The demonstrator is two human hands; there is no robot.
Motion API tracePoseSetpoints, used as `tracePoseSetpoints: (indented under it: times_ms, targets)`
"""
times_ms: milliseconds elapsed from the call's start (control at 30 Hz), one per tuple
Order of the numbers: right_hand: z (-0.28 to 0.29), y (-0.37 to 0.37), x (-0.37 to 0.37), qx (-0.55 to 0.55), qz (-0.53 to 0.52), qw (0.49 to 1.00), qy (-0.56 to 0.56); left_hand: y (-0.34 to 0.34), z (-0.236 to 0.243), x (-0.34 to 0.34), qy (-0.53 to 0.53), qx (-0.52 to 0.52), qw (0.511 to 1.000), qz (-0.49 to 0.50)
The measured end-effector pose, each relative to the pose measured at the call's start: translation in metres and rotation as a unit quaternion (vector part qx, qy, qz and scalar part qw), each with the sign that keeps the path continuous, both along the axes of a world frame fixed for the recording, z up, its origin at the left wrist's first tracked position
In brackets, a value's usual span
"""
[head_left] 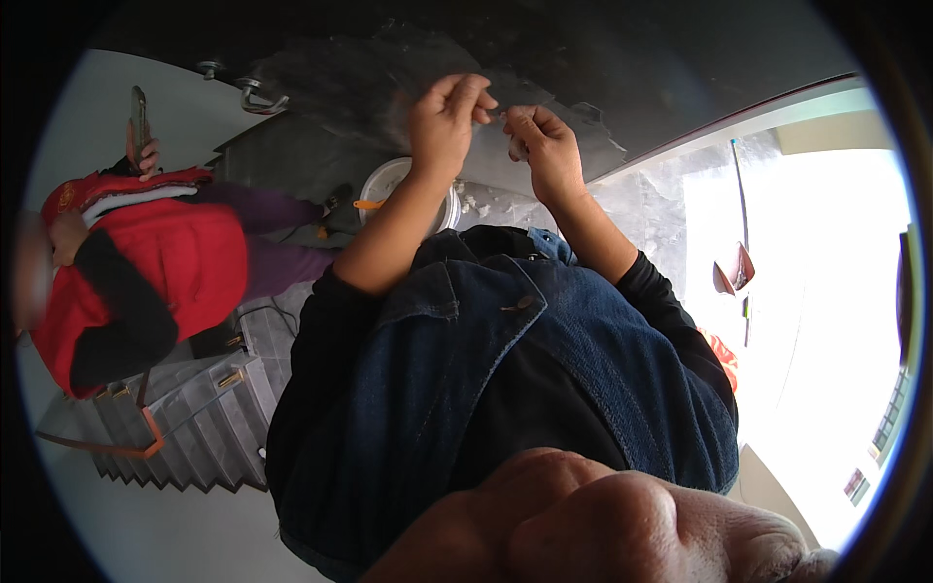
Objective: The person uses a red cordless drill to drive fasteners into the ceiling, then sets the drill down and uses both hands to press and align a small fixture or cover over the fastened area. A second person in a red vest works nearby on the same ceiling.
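My left hand (447, 124) is raised in front of a dark, smeared surface (360, 83), its fingers bent and drawn together near the thumb. Whatever they pinch, if anything, is too small to make out. Close to its right, my right hand (546, 148) is closed, thumb against the curled fingers. A small pale bit (518, 149) shows under those fingers, its kind unclear. The fingertips of both hands almost meet. Below and behind my left forearm stands a white bucket (452, 209), partly hidden, with an orange handle (368, 204) at its rim.
A person in a red vest (185, 257) stands at left, holding a phone (139, 115). Grey stairs (209, 423) with a brown-edged railing (154, 432) lie below. A metal handle (262, 100) juts out at upper left. A long-handled dustpan (736, 269) is at the bright right side.
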State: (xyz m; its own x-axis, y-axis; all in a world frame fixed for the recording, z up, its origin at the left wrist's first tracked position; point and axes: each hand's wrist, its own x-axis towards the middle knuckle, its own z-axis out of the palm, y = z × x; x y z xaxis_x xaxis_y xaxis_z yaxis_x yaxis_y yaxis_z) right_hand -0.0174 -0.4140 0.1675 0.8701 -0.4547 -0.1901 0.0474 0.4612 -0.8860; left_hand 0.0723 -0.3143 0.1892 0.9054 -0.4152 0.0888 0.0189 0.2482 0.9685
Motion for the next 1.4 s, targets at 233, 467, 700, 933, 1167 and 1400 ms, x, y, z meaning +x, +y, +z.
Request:
tracePoseSetpoints:
  times_ms: [233,467,700,933,1167,1400]
  targets:
    - [0.0,-0.003,-0.007,-0.014,-0.024,0.999,0.018,-0.026,0.004,0.004,0.015,0.018,1.0,0.018]
    - [-0.007,-0.012,-0.011,-0.005,-0.014,1.0,0.022,-0.035,0.002,0.004,0.025,-0.007,0.999,0.037]
    - [-0.013,-0.02,-0.009,0.028,0.01,0.999,0.013,-0.036,0.007,0.002,0.064,-0.007,0.997,0.052]
    - [-0.013,-0.026,-0.01,0.027,0.041,0.999,0.001,-0.037,0.007,0.0,0.07,-0.026,0.996,0.057]
    - [-0.014,-0.024,-0.016,0.018,0.052,0.998,0.0,-0.03,0.009,-0.004,0.087,0.016,0.995,0.043]
    - [-0.015,-0.024,-0.029,0.016,0.061,0.998,-0.008,-0.027,0.019,-0.013,0.088,0.056,0.994,0.028]
